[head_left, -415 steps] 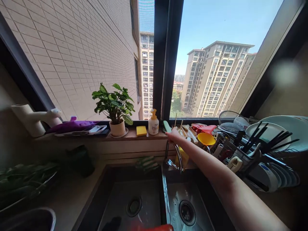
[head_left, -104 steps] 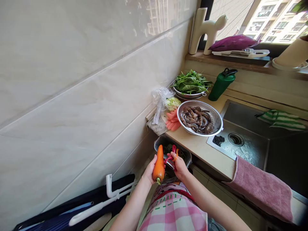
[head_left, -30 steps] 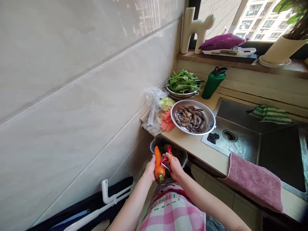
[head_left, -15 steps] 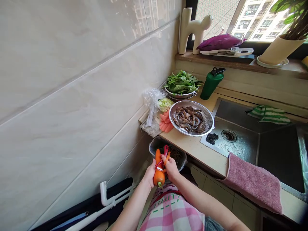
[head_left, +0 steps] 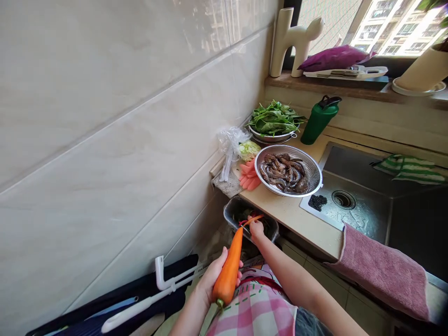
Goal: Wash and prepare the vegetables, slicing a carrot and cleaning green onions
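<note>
My left hand (head_left: 217,273) is wrapped round the thick part of an orange carrot (head_left: 229,270), its green stem end toward me and its tip pointing away. Past the tip, my right hand (head_left: 256,228) is closed on a red peeler (head_left: 242,223), which is mostly hidden by the fingers. A strip of carrot peel (head_left: 254,219) hangs across that hand at the peeler. Both sit over a lined waste bin (head_left: 229,212) with scraps inside, below the counter edge.
On the counter (head_left: 280,210) stand a colander (head_left: 319,179) of shrimp, a bowl of leafy greens (head_left: 276,119), pink gloves (head_left: 249,175) and a green bottle (head_left: 320,120). To the right is the sink (head_left: 371,210), with a pink towel (head_left: 381,270) over its front edge. A tiled wall (head_left: 122,140) rises at left.
The peeler has left the carrot; my right hand has moved away over the bin with a peel strip. My left hand has drawn the carrot closer, tip now pointing up and right.
</note>
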A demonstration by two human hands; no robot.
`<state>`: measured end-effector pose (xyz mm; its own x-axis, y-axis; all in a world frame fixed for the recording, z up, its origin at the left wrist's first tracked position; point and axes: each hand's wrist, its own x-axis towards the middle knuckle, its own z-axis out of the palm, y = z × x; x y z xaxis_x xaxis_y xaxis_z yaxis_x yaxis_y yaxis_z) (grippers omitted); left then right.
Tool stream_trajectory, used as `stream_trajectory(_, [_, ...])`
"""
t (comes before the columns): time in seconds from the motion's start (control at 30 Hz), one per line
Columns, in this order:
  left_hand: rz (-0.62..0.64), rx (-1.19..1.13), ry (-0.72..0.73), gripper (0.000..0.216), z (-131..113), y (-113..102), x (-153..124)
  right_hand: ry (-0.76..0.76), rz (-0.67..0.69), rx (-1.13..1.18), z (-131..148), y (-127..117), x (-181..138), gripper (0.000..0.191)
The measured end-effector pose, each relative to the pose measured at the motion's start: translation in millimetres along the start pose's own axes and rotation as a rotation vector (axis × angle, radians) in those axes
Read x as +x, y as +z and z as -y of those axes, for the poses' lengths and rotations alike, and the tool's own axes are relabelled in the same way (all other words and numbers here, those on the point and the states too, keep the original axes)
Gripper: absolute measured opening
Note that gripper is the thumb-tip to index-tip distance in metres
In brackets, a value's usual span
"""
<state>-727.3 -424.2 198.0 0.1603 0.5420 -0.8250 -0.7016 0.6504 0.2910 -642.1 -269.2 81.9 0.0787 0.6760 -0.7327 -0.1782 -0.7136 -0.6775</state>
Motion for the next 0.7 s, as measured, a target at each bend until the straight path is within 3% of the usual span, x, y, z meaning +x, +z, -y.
stream_trajectory(0.13, [0.036,-0.024,0.010,0.055,-9,-3,-4,0.058,-0.014,-0.003,0,-2,6,0.020])
stream_trajectory(0.37, [-0.168,-0.139,0.128,0.046,-36,16,26,0.106,0.156,0.070,12,-10,-34,0.022])
stream_trajectory(0.53, [-0.134,-0.167,0.175,0.039,-38,26,52,0.006,0.368,0.117,30,-22,-84,0.034])
stream_trajectory(0.7, [-0.152,-0.169,0.175,0.038,-33,38,60,-0.101,0.445,0.129,36,-27,-108,0.038])
